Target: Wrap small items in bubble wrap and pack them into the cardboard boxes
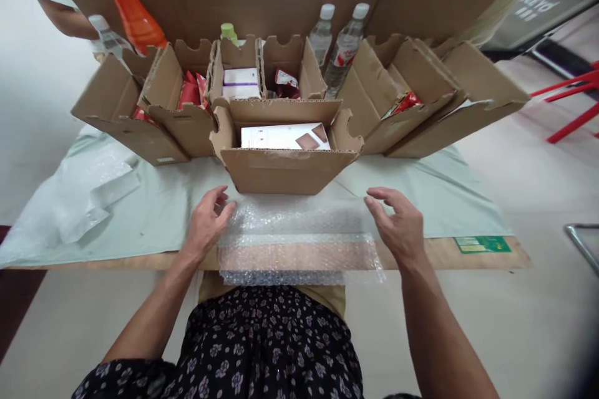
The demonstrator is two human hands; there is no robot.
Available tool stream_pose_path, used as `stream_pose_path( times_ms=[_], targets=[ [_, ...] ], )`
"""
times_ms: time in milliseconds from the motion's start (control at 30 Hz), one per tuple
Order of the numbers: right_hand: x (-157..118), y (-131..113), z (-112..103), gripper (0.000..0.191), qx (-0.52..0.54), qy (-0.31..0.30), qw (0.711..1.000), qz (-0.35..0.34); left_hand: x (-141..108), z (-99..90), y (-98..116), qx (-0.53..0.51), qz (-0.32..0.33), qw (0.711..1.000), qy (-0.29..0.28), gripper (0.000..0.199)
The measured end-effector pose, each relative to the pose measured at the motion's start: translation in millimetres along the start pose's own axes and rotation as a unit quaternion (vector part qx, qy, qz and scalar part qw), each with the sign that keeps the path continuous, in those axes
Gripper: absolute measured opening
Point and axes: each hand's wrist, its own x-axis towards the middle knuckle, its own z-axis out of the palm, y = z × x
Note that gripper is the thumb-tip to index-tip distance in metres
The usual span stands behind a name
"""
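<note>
Your left hand [206, 224] and right hand [400, 224] are both empty, fingers loosely curled. The bubble wrap [299, 255] lies between them, its front end hanging past the table edge [435, 252]; whether your left fingertips touch it, you cannot tell. It looks feather-light, limp and a little slippery, likely to crease or drift, so its side edges beside each hand seem the best hold, pinched lightly to spare the bubbles. It is clear, shiny and pebbled over the smooth, pale cloth [159, 212]. Just beyond your hands, the upright box [281, 173] of stiff brown cardboard, notched at its ends, holds a flat white carton [271, 137].
</note>
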Motion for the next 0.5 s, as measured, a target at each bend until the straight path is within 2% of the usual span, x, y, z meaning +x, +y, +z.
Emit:
stream_pose_path(
  times_ms=[100,167,300,400,500],
  targets=[
    [8,-33,-21,0.017,-0.018,0.054,0.995,-0.081,1,-4.0,0,0.002,0.067,0.995,0.078,0.043],
    [25,-62,-30,0.013,-0.029,0.059,0.987,-0.144,6,-3.0,3,-0.005,0.095,0.988,0.121,0.054],
    [76,-116,-29,0.017,-0.033,-0.023,0.972,-0.233,22,4.1,15,-0.028,0.131,0.978,0.160,0.073],
    [113,-144,-24,0.019,-0.080,-0.084,0.965,-0.235,34,8.0,25,-0.058,0.144,0.974,0.162,0.081],
    [140,-163,-21,0.019,-0.130,-0.098,0.960,-0.226,45,12.0,28,-0.101,0.125,0.978,0.131,0.088]
  ],
)
